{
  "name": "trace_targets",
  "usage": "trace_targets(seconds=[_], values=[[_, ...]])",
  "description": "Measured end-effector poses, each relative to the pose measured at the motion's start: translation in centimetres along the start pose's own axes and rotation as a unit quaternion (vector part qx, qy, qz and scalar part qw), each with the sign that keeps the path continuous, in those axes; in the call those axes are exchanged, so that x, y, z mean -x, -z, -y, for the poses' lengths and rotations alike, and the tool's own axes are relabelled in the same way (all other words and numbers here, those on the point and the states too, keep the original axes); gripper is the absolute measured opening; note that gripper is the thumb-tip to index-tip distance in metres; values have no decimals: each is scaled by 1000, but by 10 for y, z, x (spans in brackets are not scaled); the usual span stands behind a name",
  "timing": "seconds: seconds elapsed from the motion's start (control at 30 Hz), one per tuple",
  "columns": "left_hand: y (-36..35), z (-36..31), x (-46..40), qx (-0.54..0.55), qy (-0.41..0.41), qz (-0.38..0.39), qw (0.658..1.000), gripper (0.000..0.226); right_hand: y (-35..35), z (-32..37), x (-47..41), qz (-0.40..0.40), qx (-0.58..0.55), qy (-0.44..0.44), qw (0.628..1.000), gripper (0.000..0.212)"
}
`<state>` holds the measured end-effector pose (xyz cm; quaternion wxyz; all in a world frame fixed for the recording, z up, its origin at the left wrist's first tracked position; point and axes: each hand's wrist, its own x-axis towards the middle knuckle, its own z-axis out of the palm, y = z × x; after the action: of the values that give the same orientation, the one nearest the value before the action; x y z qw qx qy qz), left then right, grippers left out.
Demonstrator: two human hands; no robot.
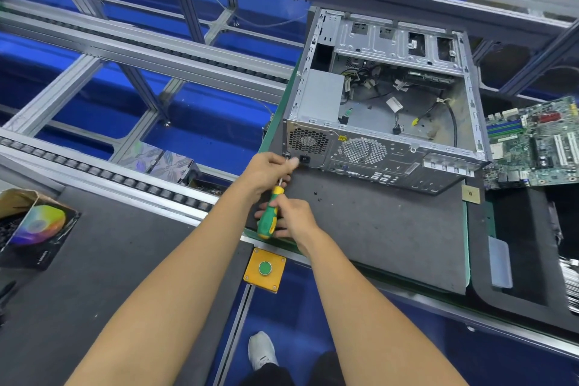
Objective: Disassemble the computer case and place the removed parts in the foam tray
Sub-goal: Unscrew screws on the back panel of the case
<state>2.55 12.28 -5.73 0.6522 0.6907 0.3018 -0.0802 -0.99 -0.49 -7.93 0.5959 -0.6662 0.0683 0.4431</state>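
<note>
Nearest, the right hand (289, 216) grips the screwdriver (268, 216) handle. Its shaft runs up and away to the left hand (269, 169), which pinches the tip at the rear lower corner of the computer case (382, 97), lying open-side-up on the counter (391, 229) just beyond both hands.

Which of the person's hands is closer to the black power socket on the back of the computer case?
The left hand: its fingers sit just left of the power socket, at the screwdriver tip. The right hand grips the handle, lower down.
</note>
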Motion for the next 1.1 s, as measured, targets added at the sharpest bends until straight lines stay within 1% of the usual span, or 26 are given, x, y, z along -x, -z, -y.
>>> trace_targets(seconds=[0.07,0.1,0.13,0.23,0.3,0.37,0.47,0.57,0.6,0.67,0.73,0.8,0.83,0.97,1.1], values=[[-1,1,-4,-136,-41,-84,986,35,0,-1,-2,-1,-1,3,1000,35],[-1,0,-5,-158,-52,-109,980,33,0,-2,-3,-1,-1,3,1000,35],[-2,-1,-6,-151,-52,-110,981,28,0,-2,-4,-1,-4,4,1000,34],[-2,-2,-5,-22,-8,-45,999,16,2,0,-3,10,-20,7,1000,36],[2,-2,-1,47,15,7,999,12,3,2,0,22,-16,7,1000,40],[5,-3,1,66,23,38,997,16,3,5,3,30,-1,4,1000,40],[7,-4,4,100,32,70,992,20,4,8,4,28,-8,-9,1000,34],[1,-5,6,103,27,63,992,16,3,9,6,19,-26,-24,999,31],[-3,-4,6,104,23,47,993,14,3,9,6,18,-29,-24,999,30],[-9,-1,5,101,1,-12,995,9,2,8,6,17,-30,-21,999,29],[-13,4,3,83,-26,-86,993,10,1,8,5,14,-27,-20,999,26],[-17,10,1,67,-46,-137,987,12,0,9,7,0,-21,-17,1000,20],[-19,12,0,64,-54,-156,984,11,0,8,7,-12,-14,-14,1000,19],[-26,15,0,35,-78,-218,972,9,-1,6,5,-39,7,-5,999,28],[-31,9,5,-63,-101,-285,951,11,2,6,6,-55,-12,-1,998,32]])
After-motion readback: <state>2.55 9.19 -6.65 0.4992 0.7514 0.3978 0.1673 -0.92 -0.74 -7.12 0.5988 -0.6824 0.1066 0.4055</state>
